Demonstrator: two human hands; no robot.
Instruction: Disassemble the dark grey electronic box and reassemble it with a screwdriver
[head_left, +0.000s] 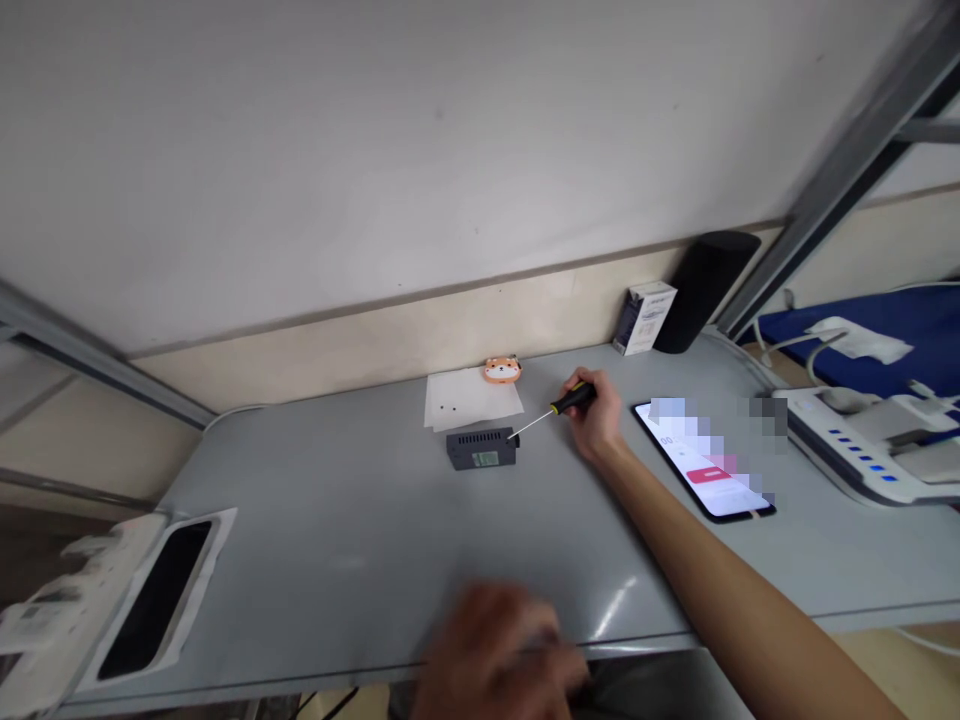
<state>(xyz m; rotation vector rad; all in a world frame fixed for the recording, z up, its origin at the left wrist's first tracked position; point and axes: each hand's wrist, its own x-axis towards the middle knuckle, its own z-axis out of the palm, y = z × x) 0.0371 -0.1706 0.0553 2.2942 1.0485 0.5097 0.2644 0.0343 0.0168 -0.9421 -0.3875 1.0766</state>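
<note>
A small dark box with a row of vent slots and a greenish label lies on the grey table. My right hand is closed on the black and yellow handle of a screwdriver, whose thin shaft points left and down to the box's upper right corner. Whether the tip touches it I cannot tell. Near the table's front edge is my left hand, smeared by motion, its fingers unclear. Behind the box lies white paper with two tiny dark pieces on it.
An orange animal-face item sits at the paper's back edge. Right of my forearm lies a lit phone, with a power strip beyond. A small carton and black cylinder stand behind. A dark phone lies left.
</note>
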